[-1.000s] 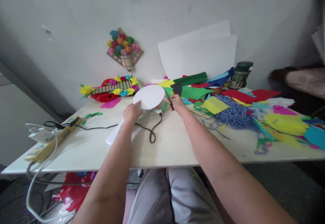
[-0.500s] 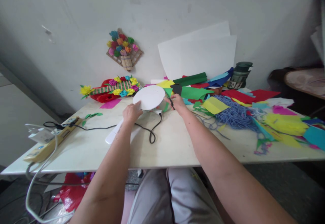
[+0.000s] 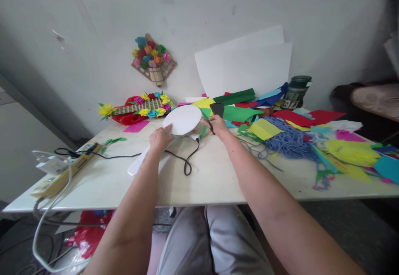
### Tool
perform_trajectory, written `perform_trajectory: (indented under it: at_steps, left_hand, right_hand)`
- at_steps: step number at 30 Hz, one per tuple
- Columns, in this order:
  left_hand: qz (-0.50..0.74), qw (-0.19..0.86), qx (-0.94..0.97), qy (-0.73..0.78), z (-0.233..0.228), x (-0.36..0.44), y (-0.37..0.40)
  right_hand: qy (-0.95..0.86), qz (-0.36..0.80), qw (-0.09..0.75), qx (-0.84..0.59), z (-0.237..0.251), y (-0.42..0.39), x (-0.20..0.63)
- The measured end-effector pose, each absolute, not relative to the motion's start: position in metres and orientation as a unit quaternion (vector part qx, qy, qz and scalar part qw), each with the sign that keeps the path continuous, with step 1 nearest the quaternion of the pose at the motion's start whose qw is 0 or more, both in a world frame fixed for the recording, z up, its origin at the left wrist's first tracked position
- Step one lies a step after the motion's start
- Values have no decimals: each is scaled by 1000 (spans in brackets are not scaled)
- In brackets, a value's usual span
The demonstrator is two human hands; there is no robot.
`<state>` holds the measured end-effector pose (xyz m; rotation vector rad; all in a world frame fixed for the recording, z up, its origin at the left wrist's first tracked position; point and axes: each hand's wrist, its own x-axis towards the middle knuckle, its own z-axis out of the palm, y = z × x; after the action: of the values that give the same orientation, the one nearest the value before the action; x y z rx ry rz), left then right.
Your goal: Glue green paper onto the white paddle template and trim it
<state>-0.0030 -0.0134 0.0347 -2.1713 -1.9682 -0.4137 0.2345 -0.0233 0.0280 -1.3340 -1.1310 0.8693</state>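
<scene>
My left hand [image 3: 161, 138] pinches the near left rim of a flat white rounded board [image 3: 182, 119], held slightly raised over the table. A long white strip [image 3: 137, 165] shows below, partly behind my left forearm; whether it joins the board is hidden. To the right of the board, my right hand [image 3: 219, 126] is closed around dark-handled scissors [image 3: 211, 128]. Their blades are hard to make out near the board's right edge. Under the board lies the white end [image 3: 192, 137] of a black cord [image 3: 187, 165].
A yellow power strip [image 3: 65, 171] with plugs lies at left. Behind it rests a flower-decorated guitar-shaped craft [image 3: 137, 109]. Coloured papers [image 3: 264, 129], a heap of blue yarn [image 3: 289, 142] and a dark green jar [image 3: 296, 92] occupy the right. White sheets [image 3: 243, 65] lean against the wall.
The white board has tilted very slightly, and its strip has shifted a little to the left with my left hand. My right hand keeps the scissors in nearly the same place.
</scene>
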Motion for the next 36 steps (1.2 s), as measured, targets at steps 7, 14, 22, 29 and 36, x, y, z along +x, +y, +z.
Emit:
perform_trajectory:
  at_steps: [7, 14, 22, 29, 36]
  left_hand:
    - [-154, 97, -740, -647, 30, -2, -15]
    - [-168, 104, -745, -637, 27, -3, -15]
    - [-166, 107, -744, -639, 30, -5, -13]
    - [-145, 103, -739, -650, 33, -8, -11]
    - [-145, 105, -747, -640, 30, -12, -9]
  right_hand:
    - [-469, 377, 567, -562, 21, -19, 237]
    - [-474, 358, 562, -575, 20, -16, 239]
    - [-477, 372, 569, -557, 29, -24, 238]
    - [-488, 385, 559, -549, 29, -26, 240]
    - [-487, 406, 554, -539, 30, -30, 243]
